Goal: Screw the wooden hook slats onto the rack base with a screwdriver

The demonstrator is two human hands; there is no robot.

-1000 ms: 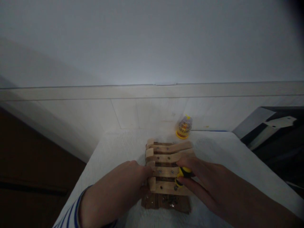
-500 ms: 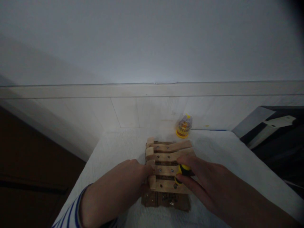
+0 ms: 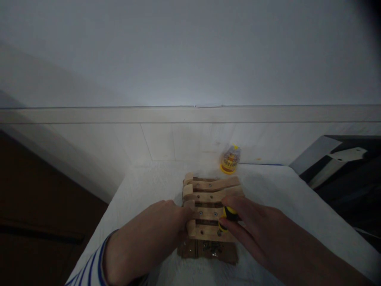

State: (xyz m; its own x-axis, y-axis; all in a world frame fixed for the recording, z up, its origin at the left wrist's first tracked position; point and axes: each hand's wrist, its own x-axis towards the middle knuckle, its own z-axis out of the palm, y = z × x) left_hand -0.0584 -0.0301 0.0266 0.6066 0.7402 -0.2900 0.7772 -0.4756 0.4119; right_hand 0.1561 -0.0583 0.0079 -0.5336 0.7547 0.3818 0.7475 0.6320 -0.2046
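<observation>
Several pale wooden pieces with raised left ends and paired screws lie in a row; the nearest wooden piece (image 3: 210,233) faces me. My left hand (image 3: 159,228) is closed at their left side, its thumb on the raised end of the second-nearest piece (image 3: 205,213). In my right hand (image 3: 260,222), a yellow and black screwdriver (image 3: 230,213) is pinched between thumb and fingers, over the right-hand screw of the nearest piece. Its tip is hard to make out. Under the wood is a brown packet (image 3: 228,257), with small shiny metal bits (image 3: 212,248) at its near side.
The pieces are on a white-covered table (image 3: 151,178). Behind them stands a clear cone-shaped container (image 3: 230,160) with a yellow base, close to the white wall panel (image 3: 190,141). At the right is a dark object with a pale metal bracket (image 3: 337,163).
Hardly anything differs. Both hands keep their places, the right still gripping the screwdriver over the nearest piece; the view has shifted very slightly.
</observation>
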